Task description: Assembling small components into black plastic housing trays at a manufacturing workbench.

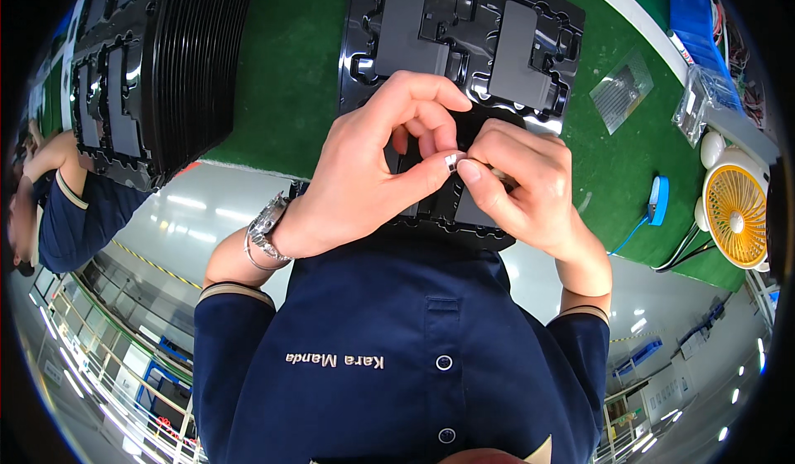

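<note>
My dark blue shirt [356,315] lay nearest, two round buttons [444,363] showing down its front, just on the near side of the one black tray [468,29] before me. Over the near half of that tray were my two hands, with one small silvery piece [452,162] at their fingertips. My right hand [530,174] had its thumb and forefinger pinched together on the piece's edge. My left hand [356,166] had its thumb tip against the piece and its forefinger arched away from it; whether its other fingers closed on it too, I couldn't tell. I wore one metal watch [269,219], left of the tray.

In the tray's far half lay two grey panels [513,54], side by side; more grey showed beneath my hands, too covered to count. Left of the tray stood one stack of black trays [199,66], its edges too close to number, and a co-worker's one dark sleeve [74,224]. Right of the tray, one transparent sheet [623,91] lay on the green table [290,66]; farther right were one blue device [658,200] and one yellow fan [737,215].
</note>
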### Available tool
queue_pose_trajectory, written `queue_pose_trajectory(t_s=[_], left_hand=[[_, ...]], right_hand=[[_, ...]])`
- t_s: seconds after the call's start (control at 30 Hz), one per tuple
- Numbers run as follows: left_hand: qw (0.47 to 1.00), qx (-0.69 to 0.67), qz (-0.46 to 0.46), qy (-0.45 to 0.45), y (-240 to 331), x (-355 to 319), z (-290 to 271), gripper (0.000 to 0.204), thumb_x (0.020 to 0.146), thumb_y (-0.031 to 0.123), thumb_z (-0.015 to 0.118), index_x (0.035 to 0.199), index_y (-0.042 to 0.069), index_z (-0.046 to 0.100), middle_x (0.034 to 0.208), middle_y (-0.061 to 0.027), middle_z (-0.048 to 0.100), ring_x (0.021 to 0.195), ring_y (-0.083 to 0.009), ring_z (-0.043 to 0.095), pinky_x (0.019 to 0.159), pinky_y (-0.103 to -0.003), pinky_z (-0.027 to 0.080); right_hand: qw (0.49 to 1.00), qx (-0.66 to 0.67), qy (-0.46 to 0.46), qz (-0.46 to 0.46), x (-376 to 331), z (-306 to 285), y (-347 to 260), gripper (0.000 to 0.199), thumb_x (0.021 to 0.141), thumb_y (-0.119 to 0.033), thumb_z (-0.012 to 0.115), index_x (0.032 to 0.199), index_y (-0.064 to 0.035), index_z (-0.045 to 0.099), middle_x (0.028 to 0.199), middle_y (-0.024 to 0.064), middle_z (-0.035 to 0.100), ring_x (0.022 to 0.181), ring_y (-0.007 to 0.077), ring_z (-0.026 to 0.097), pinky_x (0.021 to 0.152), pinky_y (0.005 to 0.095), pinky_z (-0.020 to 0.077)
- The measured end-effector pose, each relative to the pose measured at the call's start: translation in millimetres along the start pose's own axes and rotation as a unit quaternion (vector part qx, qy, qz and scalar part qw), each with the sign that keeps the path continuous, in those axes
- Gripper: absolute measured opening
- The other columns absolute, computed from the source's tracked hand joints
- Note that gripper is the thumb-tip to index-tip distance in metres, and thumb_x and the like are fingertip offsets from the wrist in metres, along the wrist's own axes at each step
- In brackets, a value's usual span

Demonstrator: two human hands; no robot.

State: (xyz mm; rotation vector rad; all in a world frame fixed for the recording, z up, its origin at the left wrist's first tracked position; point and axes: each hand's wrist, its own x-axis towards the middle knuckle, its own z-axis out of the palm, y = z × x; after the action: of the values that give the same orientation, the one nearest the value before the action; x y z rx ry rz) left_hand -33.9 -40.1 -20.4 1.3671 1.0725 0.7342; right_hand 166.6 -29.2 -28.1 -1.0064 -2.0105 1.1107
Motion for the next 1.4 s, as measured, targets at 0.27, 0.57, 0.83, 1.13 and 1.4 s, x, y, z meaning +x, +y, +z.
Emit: queue_pose_trajectory(t_s=[0.27,0.57,0.83,1.13,1.4], left_hand=[[0.998,-0.02,-0.059,-0.016,1.0,4.4,7.1,0.036,0.086,0.002,0.063,0.12,0.005,0.052,0.087,0.0012,0.061,0.079,-0.0074,0.057,0.069,-0.023,0.042],[0.889,0.416,0.188,-0.014,-17.8,7.6,40.7,0.042,0.071,0.014,0.073,0.112,0.014,0.065,0.106,-0.0021,0.054,0.103,-0.0252,0.05,0.085,-0.041,0.043],[0.83,0.524,0.192,0.014,-22.5,0.4,58.6,0.045,0.072,0.015,0.071,0.116,0.02,0.065,0.108,-0.0011,0.053,0.106,-0.0224,0.049,0.086,-0.038,0.042],[0.986,0.132,0.046,-0.092,-1.1,-4.0,43.7,0.026,0.084,0.004,0.067,0.109,0.011,0.064,0.094,-0.0062,0.065,0.074,-0.0196,0.067,0.06,-0.029,0.053],[0.982,0.034,-0.126,-0.139,8.7,0.1,29.9,0.02,0.089,0.007,0.065,0.109,0.004,0.065,0.094,-0.0034,0.072,0.081,-0.0092,0.068,0.066,-0.024,0.053]], right_hand=[[0.997,-0.047,0.041,-0.048,2.1,-6.0,4.7,0.016,0.075,-0.007,0.071,0.067,-0.0054,0.057,0.058,0.0028,0.048,0.042,0.0175,0.047,0.038,0.0318,0.0343],[0.986,0.058,0.156,0.018,0.2,-34.7,11.0,0.015,0.083,-0.003,0.064,0.07,0.0017,0.057,0.061,0.0028,0.051,0.049,0.0087,0.042,0.044,0.0255,0.0305],[0.98,0.085,0.176,0.024,-1.5,-36.5,13.0,0.017,0.084,-0.004,0.064,0.07,0.0014,0.056,0.061,0.0012,0.051,0.05,0.0066,0.04,0.045,0.0241,0.0288],[0.982,0.085,0.168,0.031,-2.7,-37.6,9.4,0.018,0.084,-0.003,0.064,0.069,0.0007,0.055,0.06,0.0013,0.051,0.049,0.0065,0.039,0.044,0.0241,0.0277],[0.985,0.082,0.141,0.062,-2.2,-30.4,7.2,0.013,0.083,-0.002,0.065,0.072,0.0012,0.058,0.061,0.0025,0.051,0.051,0.0083,0.041,0.046,0.0256,0.0301]])
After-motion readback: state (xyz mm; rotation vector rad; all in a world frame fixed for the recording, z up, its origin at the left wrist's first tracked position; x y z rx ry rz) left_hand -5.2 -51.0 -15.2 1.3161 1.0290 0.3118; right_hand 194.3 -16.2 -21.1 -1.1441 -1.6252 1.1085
